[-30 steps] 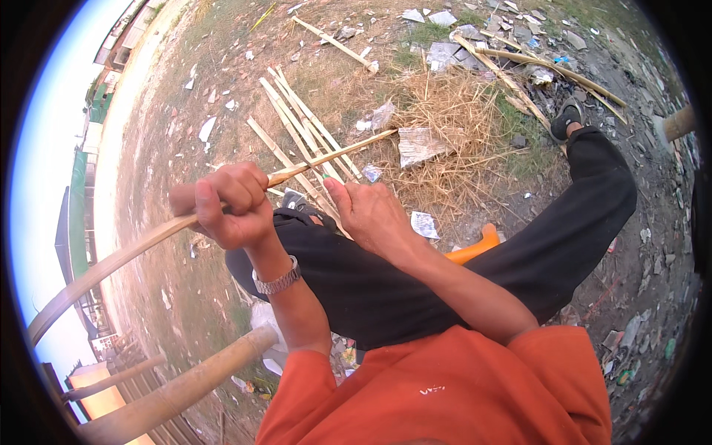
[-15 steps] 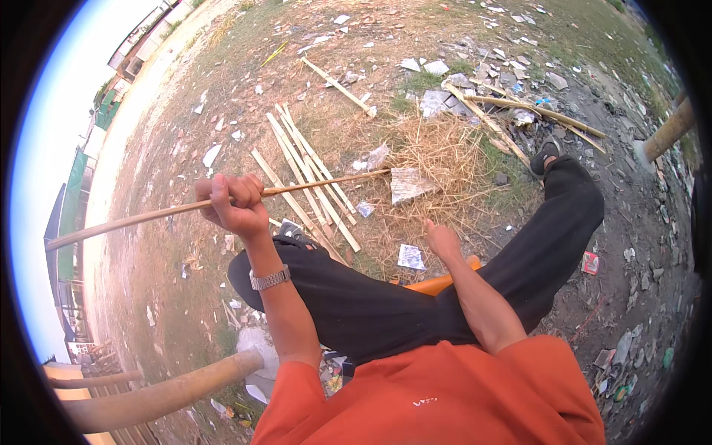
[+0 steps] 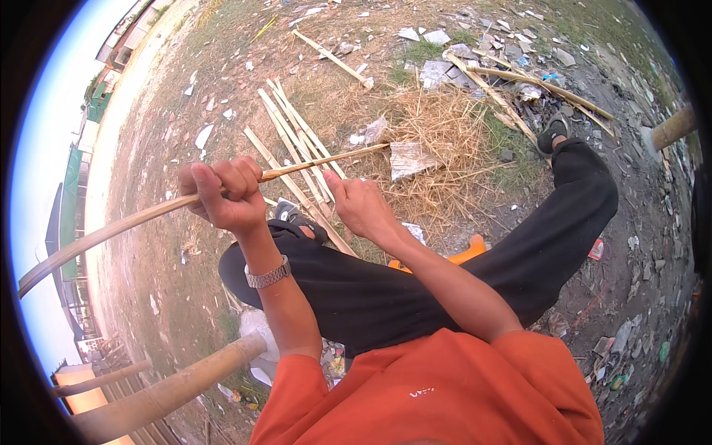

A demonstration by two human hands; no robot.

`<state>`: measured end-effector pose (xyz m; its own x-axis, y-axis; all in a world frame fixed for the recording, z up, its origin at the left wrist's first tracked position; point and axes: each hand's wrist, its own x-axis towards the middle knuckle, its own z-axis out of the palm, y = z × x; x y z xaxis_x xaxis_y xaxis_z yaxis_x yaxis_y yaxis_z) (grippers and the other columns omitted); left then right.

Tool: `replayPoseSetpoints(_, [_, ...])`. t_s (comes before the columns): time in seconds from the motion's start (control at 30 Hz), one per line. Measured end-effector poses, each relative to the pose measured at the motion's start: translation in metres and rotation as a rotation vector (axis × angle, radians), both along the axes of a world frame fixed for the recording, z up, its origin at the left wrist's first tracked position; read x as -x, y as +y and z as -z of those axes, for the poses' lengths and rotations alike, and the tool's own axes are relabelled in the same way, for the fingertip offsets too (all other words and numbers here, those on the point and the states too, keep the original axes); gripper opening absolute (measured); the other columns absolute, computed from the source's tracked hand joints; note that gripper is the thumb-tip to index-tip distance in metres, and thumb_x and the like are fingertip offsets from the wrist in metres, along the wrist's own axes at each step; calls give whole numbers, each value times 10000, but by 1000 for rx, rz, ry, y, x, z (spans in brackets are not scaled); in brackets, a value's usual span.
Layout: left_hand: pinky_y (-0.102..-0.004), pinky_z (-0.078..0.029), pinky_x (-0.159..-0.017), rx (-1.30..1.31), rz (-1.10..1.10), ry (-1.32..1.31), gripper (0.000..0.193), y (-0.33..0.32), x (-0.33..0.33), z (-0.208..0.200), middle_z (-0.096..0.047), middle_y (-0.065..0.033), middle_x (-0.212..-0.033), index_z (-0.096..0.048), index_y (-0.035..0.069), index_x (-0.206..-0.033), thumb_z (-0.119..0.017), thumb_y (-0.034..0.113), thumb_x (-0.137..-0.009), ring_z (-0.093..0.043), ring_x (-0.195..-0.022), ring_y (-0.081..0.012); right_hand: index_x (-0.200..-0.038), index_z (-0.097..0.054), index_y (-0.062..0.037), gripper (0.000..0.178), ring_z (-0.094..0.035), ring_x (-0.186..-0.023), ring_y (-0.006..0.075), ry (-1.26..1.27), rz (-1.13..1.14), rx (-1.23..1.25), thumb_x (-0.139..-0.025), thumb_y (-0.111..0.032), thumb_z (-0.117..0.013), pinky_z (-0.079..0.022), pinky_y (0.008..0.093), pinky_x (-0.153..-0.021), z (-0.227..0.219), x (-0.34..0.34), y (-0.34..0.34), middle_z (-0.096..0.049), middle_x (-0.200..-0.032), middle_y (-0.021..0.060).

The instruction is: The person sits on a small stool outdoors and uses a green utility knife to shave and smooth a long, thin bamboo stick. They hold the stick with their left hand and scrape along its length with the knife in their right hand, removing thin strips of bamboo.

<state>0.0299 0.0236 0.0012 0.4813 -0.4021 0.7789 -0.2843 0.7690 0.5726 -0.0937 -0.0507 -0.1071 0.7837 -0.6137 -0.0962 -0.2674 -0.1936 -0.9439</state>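
Note:
My left hand (image 3: 230, 194) is closed around a long thin bamboo strip (image 3: 104, 231). The strip slants from the far left up to the right. Its thin right end reaches the edge of a flat, pale, weathered slab (image 3: 410, 161) on the ground. My right hand (image 3: 361, 206) is just below the strip, to the right of the left hand. Its fingers are curled and the thumb points up; whatever they may hold is hidden. Beyond the hands, several split bamboo strips (image 3: 300, 141) lie side by side on the ground.
Straw-like shavings (image 3: 452, 141) surround the slab. A single bamboo piece (image 3: 334, 59) lies farther off, and crossed bamboo sticks (image 3: 541, 89) lie among broken tiles at the far right. Thick poles (image 3: 178, 386) stand at both sides. Something orange (image 3: 467, 251) shows between my legs.
My right hand has moved left and up, from near my lap to beside the strip. The left hand still grips the strip, which has shifted slightly, its left end lower.

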Motion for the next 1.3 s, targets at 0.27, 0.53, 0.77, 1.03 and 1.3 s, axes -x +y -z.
replayPoseSetpoints(0.27, [-256,-176,-329,3,-42,42,295,8,-13,5,-215,33,-412,-288,142,-720,-368,190,-1000,-145,-321,-58,-803,-644,17,634,-609,-714,463,163,25,239,-947,-510,-323,-494,502,-699,37,-12,-10,-609,-714,286])
replayPoseSetpoints(0.53, [-255,-182,-337,0,-26,36,310,1,-14,-9,-205,36,-416,-266,146,-709,-378,181,-996,-144,-327,-60,-806,-661,71,708,-643,-803,390,747,126,227,-957,-502,-273,-512,473,-692,189,69,-66,-635,-788,275])
replayPoseSetpoints(0.77, [-267,-197,-357,-59,77,3,304,-13,-16,-9,-210,34,-420,-265,141,-703,-368,158,-989,-155,-330,-66,-729,-611,48,708,-606,-745,388,365,203,-5,-936,-554,-301,-452,479,-711,124,36,-65,-596,-732,278])
replayPoseSetpoints(1.03, [-274,-181,-397,-69,128,21,338,-4,-18,-10,-203,36,-432,-273,148,-650,-374,176,-972,-150,-357,-74,-590,-533,51,723,-494,-528,368,105,-1,-117,-950,-529,-295,-404,484,-592,33,-17,-27,-508,-532,224])
replayPoseSetpoints(1.3, [-263,-159,-377,-89,125,-4,347,14,-20,0,-200,51,-413,-267,162,-639,-344,180,-977,-133,-340,-63,-730,-638,17,647,-590,-662,433,140,74,161,-953,-497,-314,-469,486,-665,76,-23,-10,-570,-621,277])
